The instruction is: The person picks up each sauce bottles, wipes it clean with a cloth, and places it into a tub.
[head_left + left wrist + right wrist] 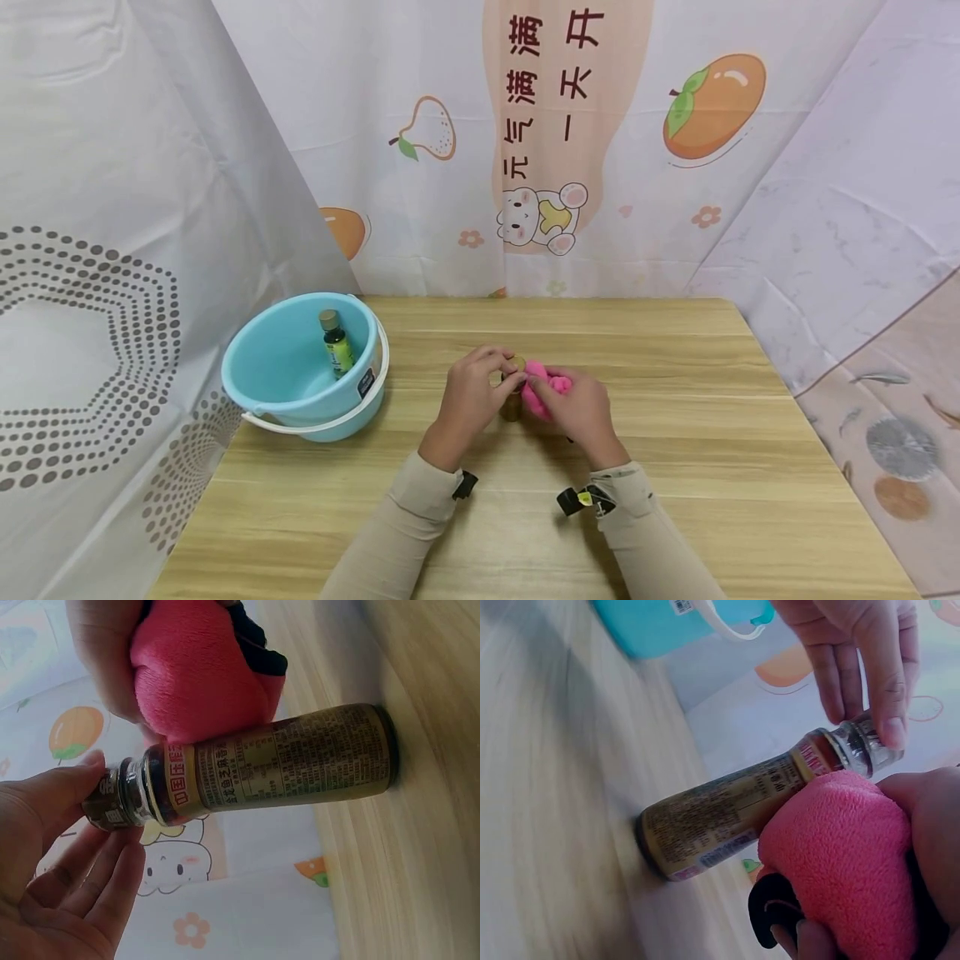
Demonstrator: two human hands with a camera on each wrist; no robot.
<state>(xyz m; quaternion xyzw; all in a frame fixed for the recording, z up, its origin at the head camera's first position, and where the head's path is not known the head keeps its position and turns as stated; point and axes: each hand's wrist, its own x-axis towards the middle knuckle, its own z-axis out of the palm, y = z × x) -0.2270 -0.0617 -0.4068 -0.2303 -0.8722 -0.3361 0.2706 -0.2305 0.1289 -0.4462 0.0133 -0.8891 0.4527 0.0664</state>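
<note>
A sesame oil bottle (300, 761) with a brown-gold label stands upright on the wooden table, between both hands. My left hand (471, 392) pinches its cap (105, 802) between thumb and fingers. From the other side, my right hand (583, 410) grips a pink plush item (840, 855) with black parts, which lies against the side of the bottle near its shoulder. In the head view the hands cover much of the bottle. The plush's full shape is hidden by the right hand.
To the left on the table stands a light blue bucket (300, 419) with a white handle (382, 367). Inside it leans a small dark bottle (337, 346) with a yellow-green label. A printed curtain (420, 208) hangs behind the table's back edge.
</note>
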